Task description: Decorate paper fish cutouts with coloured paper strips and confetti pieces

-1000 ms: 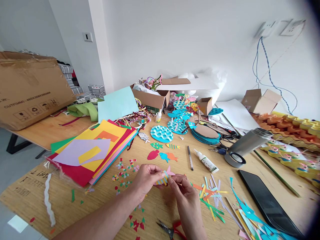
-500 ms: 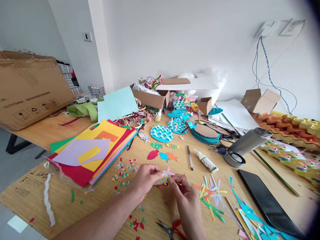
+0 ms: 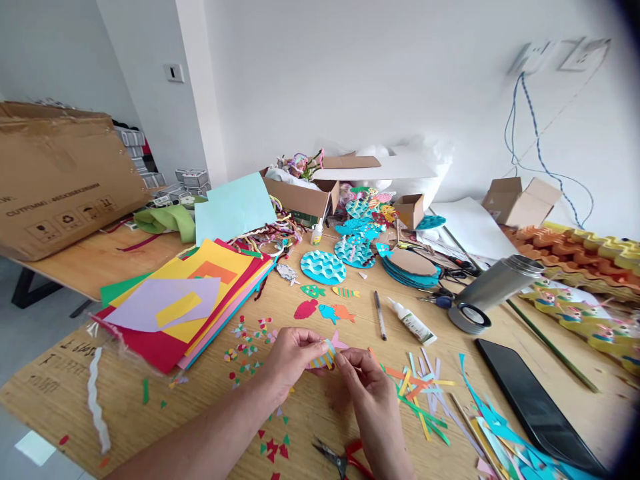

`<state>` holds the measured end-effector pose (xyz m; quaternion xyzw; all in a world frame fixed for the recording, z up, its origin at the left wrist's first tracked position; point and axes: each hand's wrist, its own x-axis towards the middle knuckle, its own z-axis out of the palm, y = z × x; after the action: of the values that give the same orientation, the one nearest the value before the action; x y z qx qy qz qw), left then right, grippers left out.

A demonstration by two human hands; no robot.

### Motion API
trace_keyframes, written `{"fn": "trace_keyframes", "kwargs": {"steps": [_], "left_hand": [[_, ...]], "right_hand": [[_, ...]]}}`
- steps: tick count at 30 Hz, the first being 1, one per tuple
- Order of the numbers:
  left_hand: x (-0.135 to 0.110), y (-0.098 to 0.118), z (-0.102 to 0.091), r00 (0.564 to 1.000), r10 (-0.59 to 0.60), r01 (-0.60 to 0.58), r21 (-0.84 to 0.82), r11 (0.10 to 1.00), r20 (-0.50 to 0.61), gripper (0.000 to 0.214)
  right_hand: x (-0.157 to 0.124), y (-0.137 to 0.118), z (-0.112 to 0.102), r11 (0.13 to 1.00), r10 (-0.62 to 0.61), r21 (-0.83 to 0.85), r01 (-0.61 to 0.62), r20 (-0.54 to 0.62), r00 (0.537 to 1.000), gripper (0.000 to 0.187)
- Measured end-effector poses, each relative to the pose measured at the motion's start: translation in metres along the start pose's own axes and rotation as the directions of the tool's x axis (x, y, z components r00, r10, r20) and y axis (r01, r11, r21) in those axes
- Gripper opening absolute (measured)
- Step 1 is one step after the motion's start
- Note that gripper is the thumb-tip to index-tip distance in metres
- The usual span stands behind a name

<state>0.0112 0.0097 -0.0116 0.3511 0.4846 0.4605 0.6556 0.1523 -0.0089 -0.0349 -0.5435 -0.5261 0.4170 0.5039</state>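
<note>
My left hand (image 3: 295, 357) pinches a small striped paper cutout (image 3: 320, 361) between thumb and fingers. Yellow and purplish bands run across it, with a light blue strip by its right edge. At that edge the closed fingertips of my right hand (image 3: 369, 380) grip the same cutout. Just beyond the hands shows a pink paper piece (image 3: 339, 340), partly hidden. Scissors with red handles (image 3: 343, 460) lie open under my right wrist. Paper fish lie farther back, among them a red fish (image 3: 305, 309), a blue fish (image 3: 328, 313) and an orange fish (image 3: 345, 313).
Tiny paper bits (image 3: 245, 350) are scattered left of my hands. Coloured paper strips (image 3: 423, 390) and a black phone (image 3: 535, 400) lie to the right. Beyond are a glue bottle (image 3: 413, 323), a pen (image 3: 380, 316) and a steel flask (image 3: 500, 283). Coloured sheets (image 3: 175, 340) are stacked left.
My right fingertips have shifted very slightly at the cutout's edge. Both hands still hold it in nearly the same place, and everything on the table lies as before.
</note>
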Motion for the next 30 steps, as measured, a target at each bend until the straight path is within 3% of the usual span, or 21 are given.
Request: {"fn": "trace_keyframes", "kwargs": {"steps": [30], "left_hand": [[-0.0002, -0.0020, 0.0001, 0.999, 0.046, -0.046, 0.051, 0.998, 0.015, 0.032]], "right_hand": [[-0.0011, -0.0059, 0.0019, 1.000, 0.017, -0.016, -0.017, 0.031, 0.999, 0.035]]}}
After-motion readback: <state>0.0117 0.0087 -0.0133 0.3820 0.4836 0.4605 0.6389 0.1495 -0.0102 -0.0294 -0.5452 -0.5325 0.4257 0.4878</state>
